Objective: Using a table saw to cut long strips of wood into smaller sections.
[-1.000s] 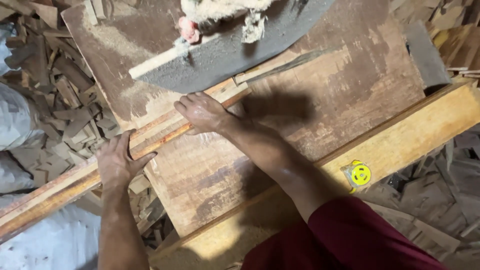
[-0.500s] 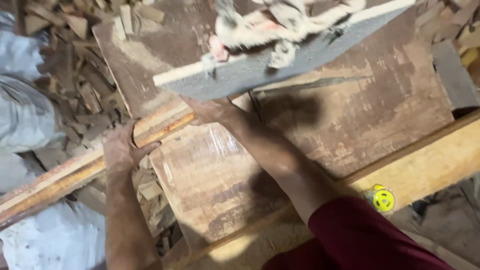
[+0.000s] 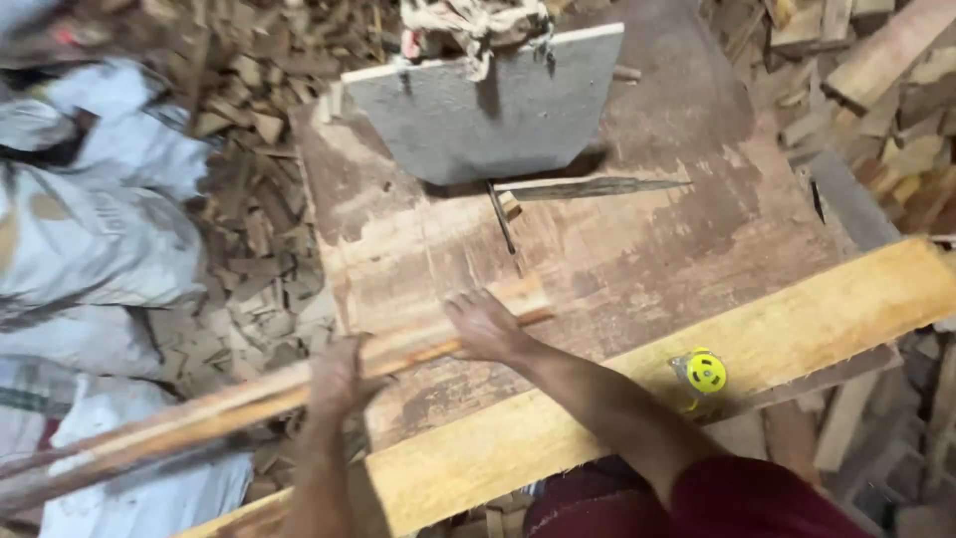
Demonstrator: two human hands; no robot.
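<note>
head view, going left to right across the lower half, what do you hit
white sacks → left hand on the long wooden strip → right hand on the same strip → yellow tape measure on the pale plank → wood offcuts

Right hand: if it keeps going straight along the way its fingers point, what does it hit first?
The right hand lies on the long wooden strip, fingers pointing up-left across the wooden tabletop. Straight on is bare board up to the table's left edge, then the scrap wood pile. The grey slab looks clear to the right; depth uncertain.
</note>
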